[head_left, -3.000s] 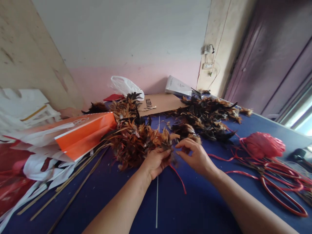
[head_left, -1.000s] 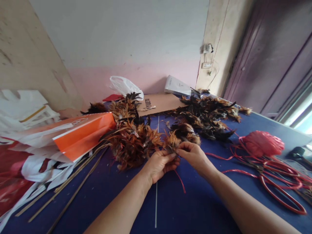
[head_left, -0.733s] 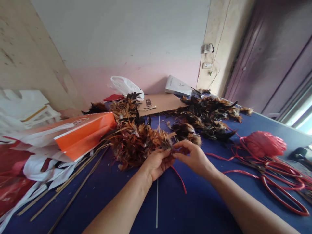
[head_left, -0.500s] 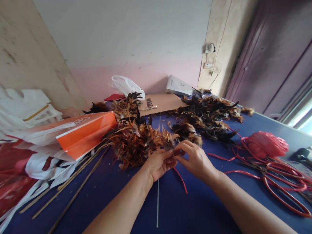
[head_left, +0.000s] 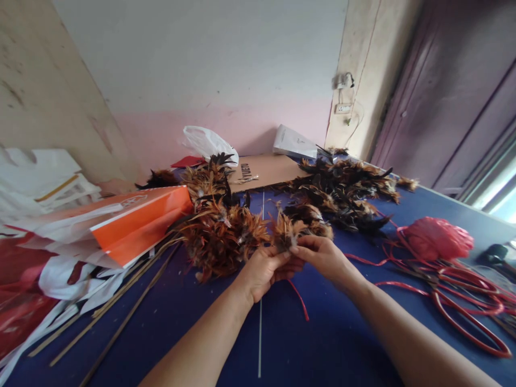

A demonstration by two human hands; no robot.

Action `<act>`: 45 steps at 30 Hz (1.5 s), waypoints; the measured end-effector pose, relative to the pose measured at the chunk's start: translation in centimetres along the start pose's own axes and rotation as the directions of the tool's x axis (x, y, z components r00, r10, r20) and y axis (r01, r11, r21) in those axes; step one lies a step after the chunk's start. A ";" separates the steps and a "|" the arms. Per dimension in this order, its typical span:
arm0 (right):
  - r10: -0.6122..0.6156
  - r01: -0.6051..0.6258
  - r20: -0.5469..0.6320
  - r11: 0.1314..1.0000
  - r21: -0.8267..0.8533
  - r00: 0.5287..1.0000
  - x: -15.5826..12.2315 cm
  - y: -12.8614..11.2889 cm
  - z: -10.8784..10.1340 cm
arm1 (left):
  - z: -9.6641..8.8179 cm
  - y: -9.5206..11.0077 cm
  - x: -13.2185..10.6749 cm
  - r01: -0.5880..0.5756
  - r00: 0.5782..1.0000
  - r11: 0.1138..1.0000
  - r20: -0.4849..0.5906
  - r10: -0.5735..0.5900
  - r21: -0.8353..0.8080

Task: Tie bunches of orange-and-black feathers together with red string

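Observation:
My left hand [head_left: 263,269] and my right hand [head_left: 322,256] meet over the blue table [head_left: 330,344], fingertips pinched together on a small bunch of brown feathers [head_left: 284,232]. The bunch is the near end of a bushy brown feather string [head_left: 220,239] that runs back to the left. A red plastic strip [head_left: 299,299] trails down from under my hands toward me. Both hands have their fingers closed on the bunch.
A pile of dark loose feathers [head_left: 342,193] lies behind my right hand. A red strip ball [head_left: 437,239] and its coils [head_left: 467,306] sit at the right. An orange paper bag [head_left: 133,220], thin sticks [head_left: 116,306] and plastic bags fill the left. Flat cardboard [head_left: 264,169] lies at the back.
My right hand has gone from spread fingers to a pinch against my left fingertips, and the small feather bunch now stands up between the two hands. The rest stays put.

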State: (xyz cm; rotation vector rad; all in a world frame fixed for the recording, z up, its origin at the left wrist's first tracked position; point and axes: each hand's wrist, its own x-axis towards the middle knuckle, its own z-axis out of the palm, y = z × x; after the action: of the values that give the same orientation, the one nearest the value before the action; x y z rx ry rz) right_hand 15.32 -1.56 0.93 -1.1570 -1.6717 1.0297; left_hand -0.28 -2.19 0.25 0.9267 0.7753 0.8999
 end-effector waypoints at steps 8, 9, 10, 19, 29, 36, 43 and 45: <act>0.072 -0.053 -0.067 0.966 0.255 0.995 -0.1 -0.5 0.7 | 0.0 -0.2 -0.1 -0.046 0.999 0.993 0.010 0.045 0.112; 0.082 -0.067 -0.049 0.963 0.263 0.995 -0.2 -0.6 0.5 | 0.0 -0.2 -0.1 -0.046 0.999 0.992 0.019 0.044 0.119; 0.086 -0.077 -0.024 0.960 0.268 0.996 -0.2 -0.8 0.4 | -0.1 -0.2 -0.1 -0.049 0.999 0.990 0.024 0.046 0.131; 0.019 -0.022 0.075 0.999 0.046 0.997 -0.3 -1.1 -0.3 | 0.1 -0.2 -0.1 -0.152 0.988 0.912 0.083 0.130 0.382; -0.084 0.074 -0.176 0.995 -0.064 0.981 -0.3 -0.3 0.6 | 0.4 -0.6 0.0 -0.379 0.888 0.623 0.081 0.452 0.685; -0.038 0.048 -0.183 0.998 0.049 0.982 -0.2 -0.3 1.4 | -0.2 -0.3 0.3 -0.370 0.899 0.584 0.118 0.422 0.723; -0.022 0.013 -0.037 0.972 -0.236 0.999 -0.5 -0.7 0.6 | -1.2 1.4 0.2 -0.317 0.884 0.892 -0.242 0.401 0.321; -0.073 0.097 0.072 0.898 -0.430 0.995 -0.9 -0.5 0.9 | -1.3 1.9 0.2 -0.312 0.876 0.929 -0.317 0.362 0.197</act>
State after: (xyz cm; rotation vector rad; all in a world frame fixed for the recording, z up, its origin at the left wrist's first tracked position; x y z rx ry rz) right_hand 14.54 -2.74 0.98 -1.3286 -2.0431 0.6511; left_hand -1.91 -1.03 1.39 1.0610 1.0079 1.3584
